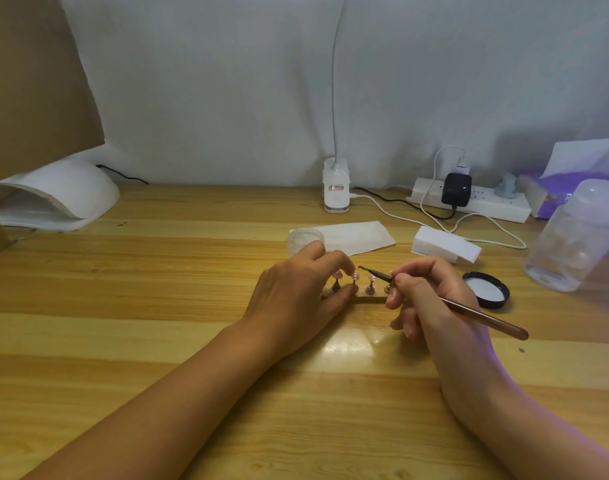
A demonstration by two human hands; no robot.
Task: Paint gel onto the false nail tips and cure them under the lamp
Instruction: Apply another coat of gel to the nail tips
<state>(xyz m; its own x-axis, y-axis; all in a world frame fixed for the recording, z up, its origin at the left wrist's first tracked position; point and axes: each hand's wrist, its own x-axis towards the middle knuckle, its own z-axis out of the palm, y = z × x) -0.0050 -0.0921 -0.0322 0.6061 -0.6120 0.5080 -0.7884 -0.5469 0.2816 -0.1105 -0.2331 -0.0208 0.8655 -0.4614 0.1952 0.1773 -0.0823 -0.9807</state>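
Observation:
A narrow wooden holder [372, 300] lies mid-table with several pink false nail tips [371, 278] standing on small metal stands. My left hand [296, 299] pinches one stand with a tip between thumb and fingertips at the holder's left end. My right hand [431, 299] grips a thin brown gel brush [469, 311] like a pen, its dark bristle tip hovering just above the tips near my left fingers. A small clear gel jar [304, 240] stands behind my left hand. The white curing lamp [53, 199] sits at the far left.
The jar's black lid [486, 289] lies right of my right hand. A folded tissue [358, 235], a white block [446, 249], a clip-on desk lamp [336, 188], a power strip with cables [469, 199], a clear plastic bottle [573, 237] and a purple tissue pack [566, 188] line the back.

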